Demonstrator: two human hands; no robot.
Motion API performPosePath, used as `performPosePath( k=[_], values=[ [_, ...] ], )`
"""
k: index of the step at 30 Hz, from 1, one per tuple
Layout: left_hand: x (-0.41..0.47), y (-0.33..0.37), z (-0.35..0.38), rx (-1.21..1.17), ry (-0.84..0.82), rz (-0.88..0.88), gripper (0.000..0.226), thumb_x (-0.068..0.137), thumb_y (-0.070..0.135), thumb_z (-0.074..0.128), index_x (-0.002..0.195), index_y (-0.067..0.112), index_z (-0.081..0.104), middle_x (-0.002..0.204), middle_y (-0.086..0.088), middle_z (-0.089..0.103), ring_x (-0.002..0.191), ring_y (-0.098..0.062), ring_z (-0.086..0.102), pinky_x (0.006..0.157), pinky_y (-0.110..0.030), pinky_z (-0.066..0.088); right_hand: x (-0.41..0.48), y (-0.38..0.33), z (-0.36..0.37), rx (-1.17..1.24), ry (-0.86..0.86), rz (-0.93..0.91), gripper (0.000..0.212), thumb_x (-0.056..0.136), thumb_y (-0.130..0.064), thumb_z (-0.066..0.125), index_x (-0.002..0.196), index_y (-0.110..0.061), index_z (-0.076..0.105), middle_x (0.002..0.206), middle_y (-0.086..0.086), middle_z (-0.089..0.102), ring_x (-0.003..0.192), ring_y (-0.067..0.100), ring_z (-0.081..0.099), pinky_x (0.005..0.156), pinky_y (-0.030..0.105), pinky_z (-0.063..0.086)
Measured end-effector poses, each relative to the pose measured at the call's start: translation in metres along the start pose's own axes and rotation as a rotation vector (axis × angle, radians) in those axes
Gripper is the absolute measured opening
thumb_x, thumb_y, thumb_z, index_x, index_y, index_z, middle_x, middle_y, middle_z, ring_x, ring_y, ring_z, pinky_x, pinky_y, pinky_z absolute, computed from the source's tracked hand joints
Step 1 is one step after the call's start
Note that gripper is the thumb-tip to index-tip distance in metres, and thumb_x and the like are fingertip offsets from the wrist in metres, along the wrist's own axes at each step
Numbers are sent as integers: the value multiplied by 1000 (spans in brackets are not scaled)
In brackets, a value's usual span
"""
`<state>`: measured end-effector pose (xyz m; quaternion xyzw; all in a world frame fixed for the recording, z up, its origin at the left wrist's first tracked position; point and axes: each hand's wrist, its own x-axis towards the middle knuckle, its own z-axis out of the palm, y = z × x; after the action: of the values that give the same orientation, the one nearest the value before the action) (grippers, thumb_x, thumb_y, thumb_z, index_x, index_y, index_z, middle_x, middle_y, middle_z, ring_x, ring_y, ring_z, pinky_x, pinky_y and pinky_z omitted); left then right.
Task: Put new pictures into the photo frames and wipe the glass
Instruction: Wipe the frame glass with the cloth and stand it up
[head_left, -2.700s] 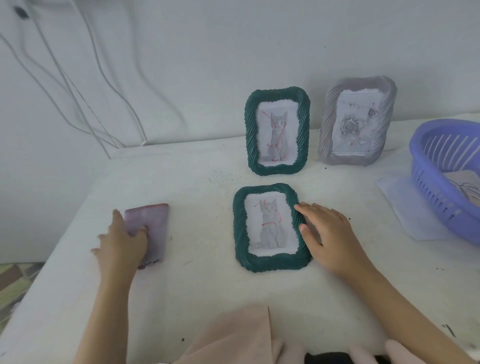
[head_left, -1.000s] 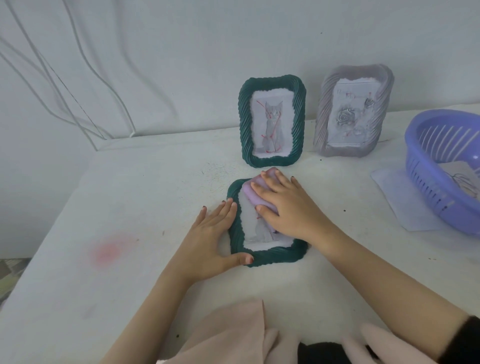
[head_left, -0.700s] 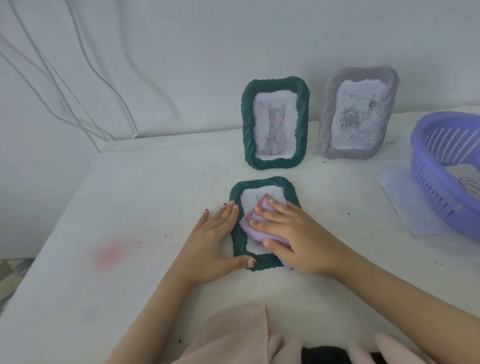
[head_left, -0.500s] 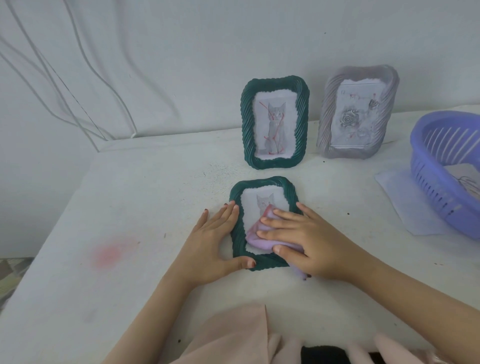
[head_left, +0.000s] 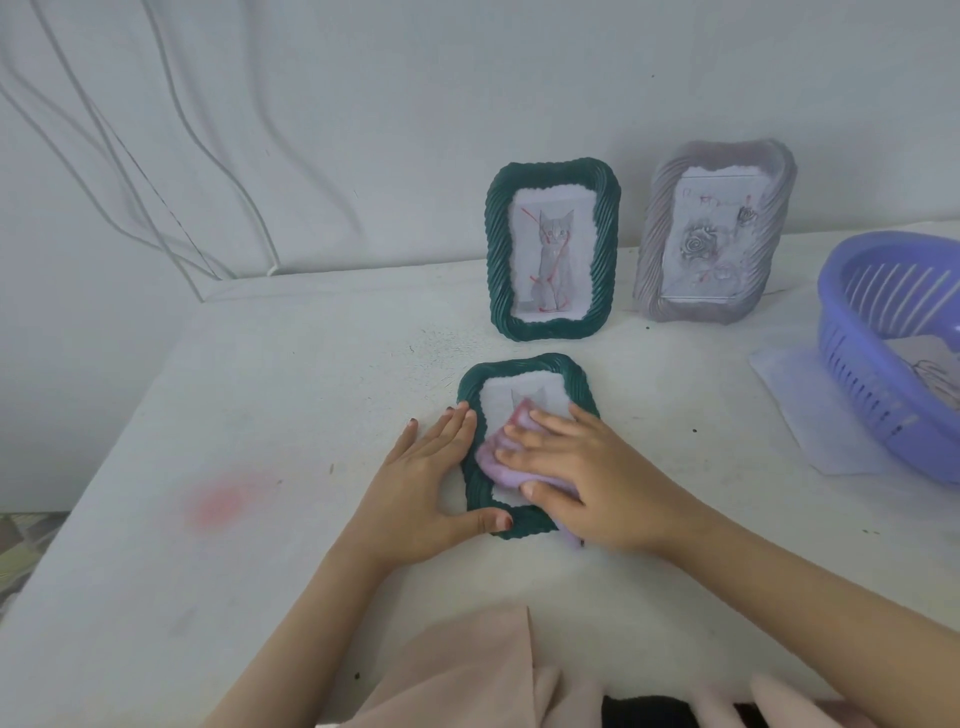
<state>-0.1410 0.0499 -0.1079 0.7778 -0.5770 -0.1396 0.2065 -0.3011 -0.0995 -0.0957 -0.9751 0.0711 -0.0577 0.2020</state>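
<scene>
Since a second earlier, the right hand (head_left: 587, 467) had dragged the purple cloth (head_left: 493, 465) nearer across the green frame (head_left: 524, 366) lying flat, fingers straight, pressing, clasping nothing. The left hand (head_left: 415, 483) lay flat-fingered on the desk (head_left: 311, 389) against the frame's left edge, bracing it from sliding.

You find a white table (head_left: 260, 389) set against a pale wall (head_left: 467, 78). Several thin cables (head_left: 171, 171) hang down the wall at the left and run to the table's rear edge. Note the faint pink stain (head_left: 221, 501) on the left part of the tabletop and the small dark specks (head_left: 694, 430) scattered over its right part. A purple slotted basket (head_left: 862, 384) stands at the right edge, resting partly on a pale sheet (head_left: 800, 405) that lies flat on the surface. Pink fabric (head_left: 467, 675) crosses the near table edge. A patch of patterned floor (head_left: 21, 540) shows at far left, below table level.
</scene>
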Motion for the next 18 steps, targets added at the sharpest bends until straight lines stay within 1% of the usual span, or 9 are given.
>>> performPosePath(
  k=[3, 4, 6, 9, 11, 14, 17, 18],
  values=[
    [0, -1, 0, 4, 1, 2, 115, 57, 91, 34, 147, 25, 6, 153, 15, 0, 138, 8, -5, 113, -23, -9, -28, -4, -1, 49, -23, -18, 52, 89, -49, 27, 138, -35, 39, 146, -22, 31, 139, -8, 4, 115, 24, -1],
    [1, -1, 0, 2, 1, 5, 115, 57, 90, 36, 147, 25, 6, 153, 14, 1, 138, 8, -5, 114, -24, -8, -33, -1, -4, 45, -30, -6, 51, 90, -49, 27, 138, -37, 37, 145, -25, 30, 138, -10, 3, 115, 24, -4],
    [1, -1, 0, 1, -4, 11, 113, 59, 88, 38, 147, 25, 6, 153, 15, 0, 137, 11, -6, 115, -26, -7, -31, 8, -11, 31, -29, 27, 49, 89, -51, 25, 136, -41, 38, 143, -28, 31, 137, -12, 6, 115, 27, -6],
    [0, 2, -2, 4, -18, 16, 111, 60, 85, 41, 147, 26, 5, 151, 17, -2, 134, 16, -10, 115, -26, -9, -10, 26, -20, -25, 7, 91, 54, 87, -54, 19, 135, -41, 39, 145, -24, 30, 138, -8, 10, 116, 36, -4],
    [0, 3, -3, 2, -19, 17, 110, 61, 84, 42, 147, 26, 6, 151, 17, -2, 134, 16, -10, 114, -25, -9, 11, 35, -22, -77, 41, 149, 56, 87, -54, 19, 138, -37, 36, 149, -18, 28, 139, -3, 10, 117, 42, -1],
    [0, 3, -3, 5, -22, 9, 111, 61, 84, 43, 147, 25, 6, 152, 16, -2, 133, 16, -10, 113, -24, -10, 33, 33, -18, -103, 58, 173, 55, 89, -46, 21, 140, -32, 36, 150, -11, 31, 142, 8, 14, 115, 40, 1],
    [1, 2, -2, 8, -30, -1, 112, 60, 86, 40, 147, 26, 6, 152, 16, -2, 133, 16, -11, 113, -23, -10, 31, 17, -8, -53, 53, 107, 63, 85, -51, 14, 140, -29, 36, 149, -8, 32, 142, 13, 17, 114, 37, 2],
    [1, 1, -2, 8, -32, -3, 112, 59, 87, 40, 147, 26, 6, 153, 16, -1, 134, 15, -10, 113, -22, -10, 25, 10, -6, -33, 45, 88, 63, 85, -51, 15, 139, -29, 37, 148, -8, 34, 142, 13, 19, 115, 38, 5]
  ],
)
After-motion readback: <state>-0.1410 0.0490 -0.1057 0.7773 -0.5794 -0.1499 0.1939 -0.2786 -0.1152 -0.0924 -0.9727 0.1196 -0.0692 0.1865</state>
